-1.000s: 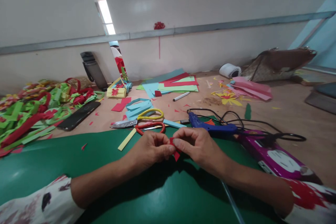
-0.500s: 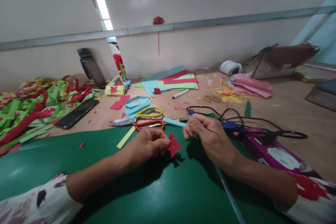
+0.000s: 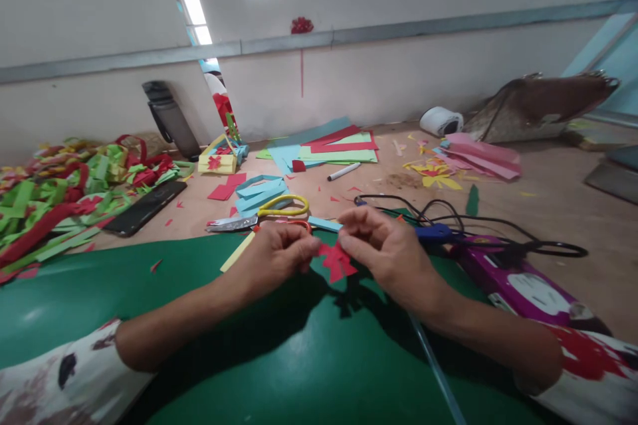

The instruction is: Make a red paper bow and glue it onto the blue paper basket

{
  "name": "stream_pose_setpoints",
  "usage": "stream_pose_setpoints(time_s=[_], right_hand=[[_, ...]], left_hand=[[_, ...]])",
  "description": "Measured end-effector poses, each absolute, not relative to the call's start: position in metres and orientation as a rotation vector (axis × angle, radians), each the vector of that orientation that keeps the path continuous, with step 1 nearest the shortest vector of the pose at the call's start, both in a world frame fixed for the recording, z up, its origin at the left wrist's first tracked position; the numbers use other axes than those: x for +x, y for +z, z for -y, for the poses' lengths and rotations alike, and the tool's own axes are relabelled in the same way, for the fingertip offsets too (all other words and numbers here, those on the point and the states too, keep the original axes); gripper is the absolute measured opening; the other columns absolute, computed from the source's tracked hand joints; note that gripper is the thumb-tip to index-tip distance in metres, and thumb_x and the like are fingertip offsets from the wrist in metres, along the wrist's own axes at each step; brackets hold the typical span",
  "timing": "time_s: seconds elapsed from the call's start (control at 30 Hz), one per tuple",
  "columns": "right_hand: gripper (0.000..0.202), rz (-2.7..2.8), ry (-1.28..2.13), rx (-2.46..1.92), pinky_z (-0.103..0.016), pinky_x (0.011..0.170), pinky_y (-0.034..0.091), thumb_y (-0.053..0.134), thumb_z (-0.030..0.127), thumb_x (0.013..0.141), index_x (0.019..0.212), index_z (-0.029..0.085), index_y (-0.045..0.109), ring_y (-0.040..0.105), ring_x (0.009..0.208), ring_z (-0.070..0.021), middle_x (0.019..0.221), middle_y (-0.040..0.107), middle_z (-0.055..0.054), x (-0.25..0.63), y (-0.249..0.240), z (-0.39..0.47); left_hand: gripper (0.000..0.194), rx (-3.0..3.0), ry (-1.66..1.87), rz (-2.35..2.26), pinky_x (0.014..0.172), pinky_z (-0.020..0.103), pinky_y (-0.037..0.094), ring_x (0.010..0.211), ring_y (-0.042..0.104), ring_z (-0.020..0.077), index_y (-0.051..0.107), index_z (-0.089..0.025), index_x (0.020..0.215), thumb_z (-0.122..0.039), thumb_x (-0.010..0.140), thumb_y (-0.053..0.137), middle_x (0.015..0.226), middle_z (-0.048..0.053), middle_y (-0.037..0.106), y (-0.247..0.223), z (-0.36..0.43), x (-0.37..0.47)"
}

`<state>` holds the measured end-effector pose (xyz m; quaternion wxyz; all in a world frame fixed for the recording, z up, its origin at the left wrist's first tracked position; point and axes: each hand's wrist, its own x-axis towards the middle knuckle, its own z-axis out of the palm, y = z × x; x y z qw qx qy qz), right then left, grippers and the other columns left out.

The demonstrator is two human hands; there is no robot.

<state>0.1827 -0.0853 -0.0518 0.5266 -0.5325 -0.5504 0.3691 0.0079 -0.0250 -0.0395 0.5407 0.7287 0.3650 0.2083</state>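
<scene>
A small red paper flower (image 3: 339, 264) with cut petals is held just above the green mat between both hands. My left hand (image 3: 284, 252) pinches its left edge between thumb and fingers. My right hand (image 3: 389, 252) is closed, its thumb and curled fingers at the flower's upper right petal. Scissors (image 3: 284, 206) with one yellow and one red handle lie behind my left hand, partly hidden. A blue tool with a cable (image 3: 436, 234), perhaps a glue gun, lies right of my right hand. A clear stick (image 3: 436, 372) shows below my right wrist; its upper end is hidden.
On the left are a heap of paper strips (image 3: 30, 212), a phone (image 3: 144, 209) and a bottle (image 3: 172, 119). Colored paper sheets (image 3: 323, 146) and a marker (image 3: 343, 171) lie beyond the hands. Black cables and a purple box (image 3: 518, 285) are on the right.
My right hand has moved left and reached the red flower, its thumb coming onto a petal. The flower has shifted slightly right and turned, still in my left hand.
</scene>
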Motion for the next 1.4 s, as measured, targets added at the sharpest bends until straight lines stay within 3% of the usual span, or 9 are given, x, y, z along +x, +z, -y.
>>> stream_pose_setpoints(time_s=[0.43, 0.6, 0.67, 0.73, 0.83, 0.97, 1.13, 1.23, 1.4], right_hand=[[0.022, 1.164, 0.754, -1.268, -0.024, 0.055, 0.047, 0.066, 0.03, 0.072, 0.09, 0.02, 0.057, 0.058, 0.063, -0.0124, 0.074, 0.061, 0.0, 0.187, -0.046, 0.084], [0.022, 1.151, 0.742, -1.28, -0.023, 0.055, 0.045, 0.065, 0.028, 0.072, 0.091, 0.02, 0.057, 0.058, 0.065, -0.0128, 0.074, 0.06, 0.0, 0.187, -0.044, 0.084], [0.022, 1.142, 0.748, -1.244, -0.023, 0.057, 0.046, 0.066, 0.027, 0.072, 0.09, 0.02, 0.057, 0.058, 0.065, -0.0123, 0.074, 0.061, 0.0, 0.187, -0.045, 0.083], [0.023, 1.136, 0.773, -1.219, -0.022, 0.056, 0.046, 0.066, 0.026, 0.071, 0.09, 0.02, 0.057, 0.057, 0.062, -0.0116, 0.071, 0.061, 0.001, 0.187, -0.047, 0.083], [0.024, 1.126, 0.787, -1.223, -0.022, 0.053, 0.045, 0.067, 0.026, 0.07, 0.09, 0.019, 0.057, 0.055, 0.058, -0.0109, 0.07, 0.06, 0.002, 0.186, -0.05, 0.081], [0.025, 1.124, 0.791, -1.221, -0.022, 0.057, 0.045, 0.068, 0.025, 0.069, 0.091, 0.019, 0.057, 0.056, 0.061, -0.0111, 0.071, 0.061, 0.002, 0.186, -0.05, 0.081], [0.025, 1.122, 0.805, -1.19, -0.021, 0.06, 0.046, 0.068, 0.024, 0.069, 0.091, 0.018, 0.057, 0.057, 0.064, -0.0103, 0.071, 0.061, 0.002, 0.189, -0.05, 0.08], [0.025, 1.12, 0.822, -1.189, -0.02, 0.057, 0.044, 0.067, 0.023, 0.069, 0.092, 0.018, 0.057, 0.056, 0.062, -0.0095, 0.07, 0.061, 0.003, 0.191, -0.05, 0.081], [0.025, 1.125, 0.783, -1.189, -0.019, 0.058, 0.045, 0.067, 0.022, 0.07, 0.093, 0.018, 0.057, 0.057, 0.064, -0.0093, 0.073, 0.061, 0.002, 0.191, -0.045, 0.084]], left_hand=[[0.03, 1.815, 0.687, -0.9, 0.048, 0.022, 0.029, 0.048, 0.035, 0.0085, 0.056, -0.016, 0.068, -0.036, 0.089, 0.049, 0.055, -0.004, 0.045, -0.034, 0.015, 0.003], [0.034, 2.613, 0.234, -0.782, 0.091, 0.045, 0.039, 0.104, 0.054, 0.0337, 0.067, -0.011, 0.1, -0.04, 0.088, 0.054, 0.104, 0.018, 0.066, -0.049, 0.047, 0.001], [0.066, 2.688, 0.051, -0.65, 0.105, 0.055, 0.024, 0.132, 0.031, 0.0422, 0.047, -0.003, 0.133, -0.051, 0.088, 0.049, 0.143, 0.027, 0.038, -0.054, 0.067, 0.0], [0.075, 2.654, -0.179, -0.458, 0.11, 0.056, 0.016, 0.141, 0.012, 0.0372, 0.028, -0.006, 0.145, -0.057, 0.091, 0.036, 0.153, 0.022, 0.017, -0.056, 0.078, 0.0], [0.076, 2.68, -0.215, -0.25, 0.115, 0.05, 0.007, 0.143, 0.008, 0.0286, 0.018, -0.01, 0.148, -0.06, 0.093, 0.027, 0.155, 0.016, 0.014, -0.059, 0.07, 0.006], [0.068, 2.802, -0.079, -0.57, 0.114, 0.051, 0.009, 0.143, 0.007, 0.0322, 0.025, -0.002, 0.145, -0.049, 0.096, 0.027, 0.153, 0.021, 0.016, -0.071, 0.052, 0.014], [0.066, 2.834, 0.009, -0.396, 0.113, 0.053, 0.014, 0.143, 0.005, 0.0308, 0.014, -0.012, 0.149, -0.049, 0.096, 0.027, 0.156, 0.015, 0.013, -0.072, 0.075, 0.013], [0.063, 2.849, -0.039, -0.067, 0.114, 0.049, 0.018, 0.142, 0.02, 0.0258, 0.025, -0.018, 0.146, -0.051, 0.094, 0.035, 0.152, 0.008, 0.03, -0.071, 0.073, 0.015], [0.048, 2.976, 0.065, -0.87, 0.106, 0.054, 0.03, 0.132, 0.037, 0.0365, 0.046, -0.001, 0.131, -0.031, 0.095, 0.035, 0.139, 0.026, 0.044, -0.071, 0.056, 0.015]])
